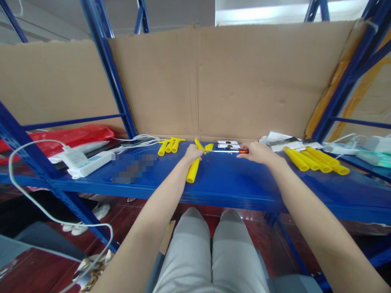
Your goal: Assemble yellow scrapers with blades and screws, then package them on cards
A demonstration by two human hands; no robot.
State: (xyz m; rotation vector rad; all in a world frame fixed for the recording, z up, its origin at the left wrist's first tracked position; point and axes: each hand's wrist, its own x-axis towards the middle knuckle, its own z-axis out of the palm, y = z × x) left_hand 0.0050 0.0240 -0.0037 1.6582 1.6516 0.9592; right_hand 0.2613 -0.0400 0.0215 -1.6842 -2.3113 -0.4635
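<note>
My left hand [193, 153] is closed around a yellow plastic handle [192, 171] with a crosspiece at its far end. In my right hand [256, 152] is a screwdriver [243, 151] with a red and black grip. Its metal shaft lies level and points left, with the tip at the yellow part beside my left fingers; whether it touches a screw is too small to tell. Small yellow pieces [209, 147] lie by the tip. Behind the shaft are white cards [228, 145] with dark spots.
Several yellow T-shaped handles [169, 146] lie left on the blue shelf [232, 179], several yellow tubes [314, 159] right. A white power strip [91, 163] with cables sits far left, near a red bag [79, 136]. Cardboard [244, 81] walls the back; blue posts [113, 73] stand at the sides.
</note>
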